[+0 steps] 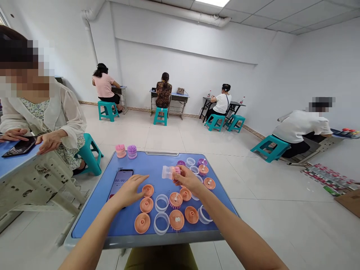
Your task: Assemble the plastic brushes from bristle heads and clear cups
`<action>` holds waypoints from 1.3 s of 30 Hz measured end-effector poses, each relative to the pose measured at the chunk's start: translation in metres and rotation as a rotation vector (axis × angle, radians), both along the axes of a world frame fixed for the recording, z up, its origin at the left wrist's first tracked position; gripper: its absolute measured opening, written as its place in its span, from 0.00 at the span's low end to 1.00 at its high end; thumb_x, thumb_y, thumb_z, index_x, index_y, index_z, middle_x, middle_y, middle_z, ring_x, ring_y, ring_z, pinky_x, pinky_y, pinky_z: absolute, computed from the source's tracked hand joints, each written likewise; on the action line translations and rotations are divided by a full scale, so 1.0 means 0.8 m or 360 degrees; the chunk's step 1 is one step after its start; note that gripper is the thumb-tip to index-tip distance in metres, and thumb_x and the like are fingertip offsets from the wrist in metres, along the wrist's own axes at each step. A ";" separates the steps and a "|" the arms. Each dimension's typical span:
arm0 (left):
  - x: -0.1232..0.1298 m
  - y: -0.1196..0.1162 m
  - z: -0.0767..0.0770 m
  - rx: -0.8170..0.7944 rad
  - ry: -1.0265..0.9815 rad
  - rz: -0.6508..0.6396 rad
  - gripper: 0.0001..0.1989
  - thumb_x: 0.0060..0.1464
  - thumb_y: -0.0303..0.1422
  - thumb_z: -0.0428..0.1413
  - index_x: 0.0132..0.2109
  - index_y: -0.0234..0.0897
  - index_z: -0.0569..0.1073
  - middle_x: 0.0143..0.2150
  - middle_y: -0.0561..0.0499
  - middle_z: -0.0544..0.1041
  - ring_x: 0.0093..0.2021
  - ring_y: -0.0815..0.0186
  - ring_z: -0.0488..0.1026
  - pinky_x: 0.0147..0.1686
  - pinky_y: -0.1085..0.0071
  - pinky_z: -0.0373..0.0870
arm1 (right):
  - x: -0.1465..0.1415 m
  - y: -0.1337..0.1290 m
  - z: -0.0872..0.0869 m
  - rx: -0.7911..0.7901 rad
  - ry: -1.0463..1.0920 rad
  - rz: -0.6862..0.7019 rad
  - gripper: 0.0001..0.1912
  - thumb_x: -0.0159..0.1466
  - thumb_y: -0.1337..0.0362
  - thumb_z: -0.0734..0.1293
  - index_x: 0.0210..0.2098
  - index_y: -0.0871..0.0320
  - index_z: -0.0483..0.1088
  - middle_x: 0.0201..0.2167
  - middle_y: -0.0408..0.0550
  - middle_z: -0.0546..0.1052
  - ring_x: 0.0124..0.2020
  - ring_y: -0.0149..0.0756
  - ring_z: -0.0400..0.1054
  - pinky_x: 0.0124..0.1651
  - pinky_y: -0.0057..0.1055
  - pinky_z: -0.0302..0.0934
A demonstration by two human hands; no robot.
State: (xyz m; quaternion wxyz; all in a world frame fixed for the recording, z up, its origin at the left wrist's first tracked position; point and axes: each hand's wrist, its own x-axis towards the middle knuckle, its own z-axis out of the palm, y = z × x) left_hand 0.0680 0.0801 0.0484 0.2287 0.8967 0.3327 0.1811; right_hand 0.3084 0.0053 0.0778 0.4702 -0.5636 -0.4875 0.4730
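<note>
While the right hand (pixel 187 179) grips a pink bristled brush head in a clear plastic ring (pixel 169 172) above the blue tabletop (pixel 90 221) — light, stiff, slick-sided, best held by the ring's rim | left hand (pixel 128 191) open, fingers apart — just beside a peach plastic disc (pixel 147 190)

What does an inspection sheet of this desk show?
Surface: blue desktop, parts spread across it.
Job's things: orange-pink brush bases, clear plastic rings, pink brush, purple brush.
Clutter: phone showing a timer, partly under the left hand.
Grips: left hand open, nearest a brush base; right hand pinching a pink-and-clear brush part.
Cables: nothing seen.
Surroundings: co-worker at a desk to the left; others seated along the walls on teal stools; cardboard box at right.
</note>
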 end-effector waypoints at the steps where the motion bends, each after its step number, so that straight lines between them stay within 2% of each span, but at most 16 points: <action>1: -0.001 -0.001 0.001 0.0033 0.0095 -0.0041 0.27 0.43 0.28 0.53 0.54 0.39 0.64 0.52 0.47 0.69 0.54 0.57 0.61 0.53 0.61 0.58 | -0.001 -0.001 0.000 0.0005 0.0000 0.0007 0.21 0.51 0.50 0.66 0.37 0.57 0.61 0.26 0.42 0.71 0.25 0.27 0.67 0.28 0.26 0.63; 5: 0.006 0.003 0.001 0.0082 0.0352 -0.0157 0.30 0.36 0.19 0.50 0.51 0.37 0.67 0.51 0.47 0.71 0.55 0.55 0.60 0.53 0.61 0.56 | -0.008 -0.006 0.004 0.0019 -0.0001 0.0048 0.22 0.50 0.51 0.67 0.38 0.58 0.62 0.26 0.42 0.71 0.25 0.27 0.66 0.29 0.27 0.62; 11: 0.015 0.017 -0.003 -0.0014 0.0229 -0.0320 0.28 0.36 0.21 0.51 0.49 0.42 0.69 0.48 0.50 0.73 0.51 0.56 0.64 0.51 0.63 0.57 | -0.012 -0.015 0.010 0.0019 -0.0067 0.0084 0.22 0.49 0.51 0.67 0.37 0.57 0.62 0.26 0.41 0.70 0.26 0.30 0.67 0.31 0.31 0.63; 14: 0.016 0.020 -0.004 -0.0062 0.0189 -0.0382 0.25 0.36 0.22 0.52 0.45 0.43 0.72 0.46 0.51 0.74 0.49 0.57 0.65 0.52 0.64 0.56 | -0.012 -0.016 0.009 0.0004 -0.0101 0.0098 0.22 0.49 0.51 0.67 0.38 0.57 0.61 0.26 0.41 0.70 0.27 0.31 0.67 0.31 0.32 0.63; 17: 0.016 0.021 -0.004 -0.0077 0.0186 -0.0363 0.23 0.35 0.22 0.53 0.41 0.43 0.74 0.45 0.51 0.74 0.50 0.56 0.65 0.52 0.63 0.56 | -0.014 -0.014 0.008 -0.0009 -0.0099 0.0114 0.22 0.48 0.52 0.68 0.38 0.58 0.62 0.26 0.41 0.69 0.27 0.31 0.66 0.31 0.31 0.63; 21: 0.014 0.023 -0.003 -0.0102 0.0203 -0.0330 0.23 0.36 0.24 0.52 0.44 0.43 0.73 0.44 0.52 0.75 0.52 0.54 0.62 0.51 0.63 0.57 | -0.018 -0.011 0.007 -0.0013 -0.0087 0.0143 0.23 0.48 0.55 0.69 0.39 0.59 0.61 0.25 0.40 0.68 0.27 0.30 0.65 0.29 0.29 0.61; 26: 0.013 0.026 -0.006 -0.0218 0.0297 -0.0254 0.29 0.35 0.25 0.53 0.50 0.42 0.68 0.51 0.50 0.70 0.57 0.49 0.54 0.50 0.62 0.59 | -0.019 -0.009 0.005 0.0007 -0.0084 0.0167 0.23 0.48 0.56 0.69 0.40 0.59 0.61 0.26 0.41 0.68 0.27 0.30 0.64 0.29 0.29 0.60; 29: 0.016 0.030 -0.008 -0.0183 0.0296 -0.0259 0.32 0.35 0.26 0.54 0.53 0.41 0.65 0.53 0.49 0.68 0.58 0.49 0.53 0.51 0.62 0.57 | -0.018 -0.008 0.001 0.0018 -0.0078 0.0170 0.23 0.48 0.57 0.69 0.40 0.59 0.61 0.26 0.41 0.68 0.27 0.30 0.64 0.30 0.29 0.60; 34: 0.022 0.034 -0.009 -0.0070 0.0265 -0.0386 0.26 0.34 0.28 0.56 0.46 0.40 0.70 0.43 0.49 0.72 0.49 0.55 0.63 0.49 0.65 0.58 | -0.017 -0.006 -0.003 0.0008 -0.0066 0.0178 0.23 0.49 0.57 0.69 0.41 0.60 0.61 0.27 0.41 0.67 0.27 0.29 0.63 0.30 0.29 0.59; 39: 0.023 0.032 -0.004 -0.0112 0.0249 -0.0211 0.20 0.33 0.28 0.55 0.40 0.36 0.69 0.38 0.48 0.70 0.45 0.55 0.63 0.42 0.66 0.63 | -0.017 -0.004 -0.003 0.0003 -0.0045 0.0183 0.25 0.47 0.56 0.70 0.40 0.59 0.61 0.27 0.40 0.67 0.26 0.29 0.62 0.29 0.29 0.58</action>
